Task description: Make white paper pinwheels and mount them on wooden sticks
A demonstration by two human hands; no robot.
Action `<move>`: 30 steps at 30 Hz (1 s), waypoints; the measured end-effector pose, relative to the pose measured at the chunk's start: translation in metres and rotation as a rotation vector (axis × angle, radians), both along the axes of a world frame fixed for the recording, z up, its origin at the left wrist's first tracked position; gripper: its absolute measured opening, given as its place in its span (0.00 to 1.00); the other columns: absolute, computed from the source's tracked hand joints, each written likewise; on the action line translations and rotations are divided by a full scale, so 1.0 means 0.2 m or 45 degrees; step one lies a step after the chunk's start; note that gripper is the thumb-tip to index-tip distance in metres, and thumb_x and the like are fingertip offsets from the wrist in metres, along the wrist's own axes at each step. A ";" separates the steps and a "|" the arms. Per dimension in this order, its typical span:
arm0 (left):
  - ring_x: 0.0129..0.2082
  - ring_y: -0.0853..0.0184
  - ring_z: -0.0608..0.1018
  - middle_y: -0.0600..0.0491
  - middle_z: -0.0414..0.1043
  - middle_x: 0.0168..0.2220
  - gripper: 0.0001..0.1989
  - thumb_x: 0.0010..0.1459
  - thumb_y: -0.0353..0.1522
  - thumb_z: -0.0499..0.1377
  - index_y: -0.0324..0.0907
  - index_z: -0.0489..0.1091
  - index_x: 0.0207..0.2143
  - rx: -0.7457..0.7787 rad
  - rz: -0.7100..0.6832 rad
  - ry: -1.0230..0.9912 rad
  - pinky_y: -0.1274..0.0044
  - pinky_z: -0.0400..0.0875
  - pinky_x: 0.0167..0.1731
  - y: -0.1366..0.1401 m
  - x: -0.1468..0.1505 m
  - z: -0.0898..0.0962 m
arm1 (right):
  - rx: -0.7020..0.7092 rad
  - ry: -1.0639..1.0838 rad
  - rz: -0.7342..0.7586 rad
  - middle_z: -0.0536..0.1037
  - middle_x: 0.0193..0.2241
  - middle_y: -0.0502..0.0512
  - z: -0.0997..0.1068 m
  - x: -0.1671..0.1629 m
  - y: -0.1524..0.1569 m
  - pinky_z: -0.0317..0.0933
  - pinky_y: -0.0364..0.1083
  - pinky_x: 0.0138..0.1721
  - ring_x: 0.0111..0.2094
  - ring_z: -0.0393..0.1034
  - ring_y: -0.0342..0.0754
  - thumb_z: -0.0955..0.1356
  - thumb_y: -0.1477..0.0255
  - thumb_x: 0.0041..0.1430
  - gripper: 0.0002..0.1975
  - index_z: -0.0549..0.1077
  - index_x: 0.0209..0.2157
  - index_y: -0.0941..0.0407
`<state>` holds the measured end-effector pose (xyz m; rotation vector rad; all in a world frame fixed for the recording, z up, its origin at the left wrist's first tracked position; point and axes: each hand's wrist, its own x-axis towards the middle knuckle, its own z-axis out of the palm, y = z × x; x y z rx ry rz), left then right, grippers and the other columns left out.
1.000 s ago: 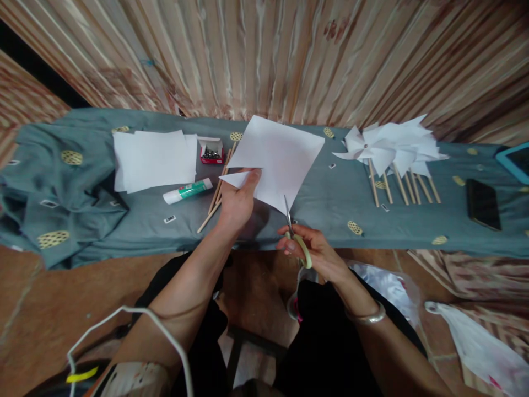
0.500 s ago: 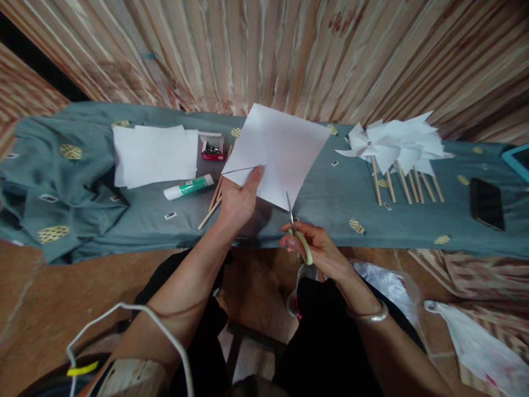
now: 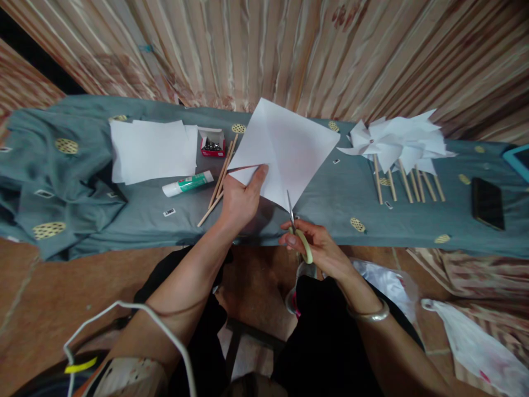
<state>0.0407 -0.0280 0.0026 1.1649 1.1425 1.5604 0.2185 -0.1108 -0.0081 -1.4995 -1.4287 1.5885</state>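
My left hand (image 3: 243, 196) is closed on a white square of paper (image 3: 295, 140), thumb on top. The paper is held cornerwise above the cloth, with crease lines across it and one slit running in from its left corner. In my right hand (image 3: 312, 242) is a pair of scissors (image 3: 303, 246) with pale yellow-green handles, my fingers through the loops. Their blades point away from me, at the paper's near corner. Several wooden sticks (image 3: 223, 171) lie beside and partly behind my left hand.
A green cloth (image 3: 314, 220) covers the narrow table. To the left lie a stack of white paper (image 3: 152, 151), a glue stick (image 3: 188, 183) and a small red box (image 3: 212, 144) of metal pins. Paper pinwheels (image 3: 397, 143) on sticks and a dark phone (image 3: 487, 203) lie right.
The paper has shifted slightly right relative to the sticks, and its slit gapes a little wider. The scissors stay at the near corner; the whole view has moved slightly.
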 end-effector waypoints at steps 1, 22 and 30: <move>0.55 0.54 0.74 0.49 0.78 0.38 0.11 0.53 0.37 0.66 0.44 0.77 0.38 0.003 0.012 0.004 0.66 0.60 0.63 0.00 0.00 0.00 | 0.001 0.006 0.001 0.78 0.29 0.52 0.00 0.00 0.00 0.59 0.43 0.26 0.28 0.68 0.45 0.72 0.50 0.51 0.24 0.75 0.40 0.54; 0.48 0.55 0.80 0.43 0.81 0.39 0.17 0.57 0.44 0.62 0.38 0.76 0.36 0.128 0.065 0.246 0.65 0.71 0.55 0.03 -0.03 -0.05 | -0.050 0.057 -0.087 0.72 0.23 0.47 0.00 -0.02 0.00 0.57 0.43 0.29 0.25 0.64 0.41 0.76 0.51 0.42 0.28 0.76 0.39 0.57; 0.44 0.55 0.80 0.45 0.80 0.41 0.16 0.51 0.41 0.65 0.39 0.75 0.38 0.044 0.046 0.228 0.65 0.73 0.51 0.04 -0.03 -0.07 | -0.037 0.135 -0.130 0.71 0.21 0.45 0.01 -0.03 0.01 0.58 0.42 0.27 0.24 0.65 0.41 0.78 0.55 0.39 0.27 0.77 0.37 0.57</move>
